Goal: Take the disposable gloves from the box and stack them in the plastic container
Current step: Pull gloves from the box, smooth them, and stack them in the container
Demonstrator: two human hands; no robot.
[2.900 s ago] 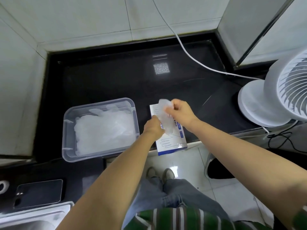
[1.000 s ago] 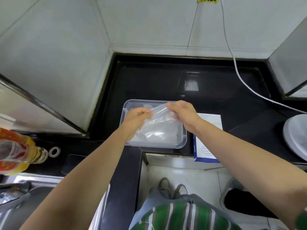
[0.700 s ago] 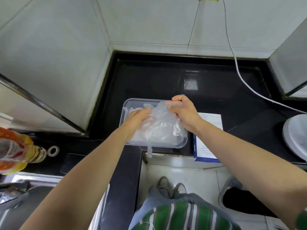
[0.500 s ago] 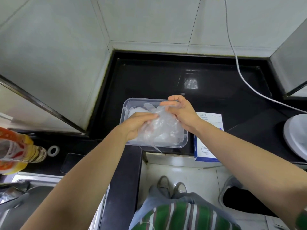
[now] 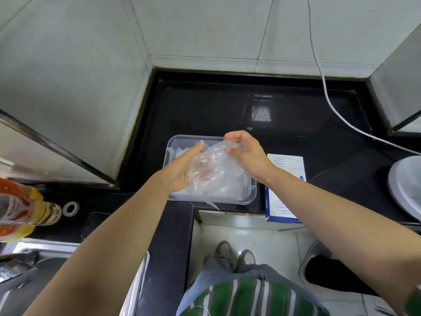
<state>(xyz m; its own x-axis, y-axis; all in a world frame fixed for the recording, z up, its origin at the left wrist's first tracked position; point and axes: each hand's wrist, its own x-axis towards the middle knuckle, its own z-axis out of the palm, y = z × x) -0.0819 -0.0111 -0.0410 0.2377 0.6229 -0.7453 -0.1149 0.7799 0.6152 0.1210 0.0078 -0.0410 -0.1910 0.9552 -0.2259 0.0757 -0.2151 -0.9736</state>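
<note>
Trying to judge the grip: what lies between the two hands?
In the head view, a crumpled clear disposable glove lies between the left hand and the right hand, which pinches its edge; it hangs above the plastic container.

Home kitchen, black stone counter (image 5: 205, 110), white tiled walls (image 5: 205, 30), steel sink (image 5: 45, 246), labelled bottle (image 5: 22, 206) beside it

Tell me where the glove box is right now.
In the head view, the glove box lies flat on the black counter, just right of the plastic container, at the counter's front edge.
</note>
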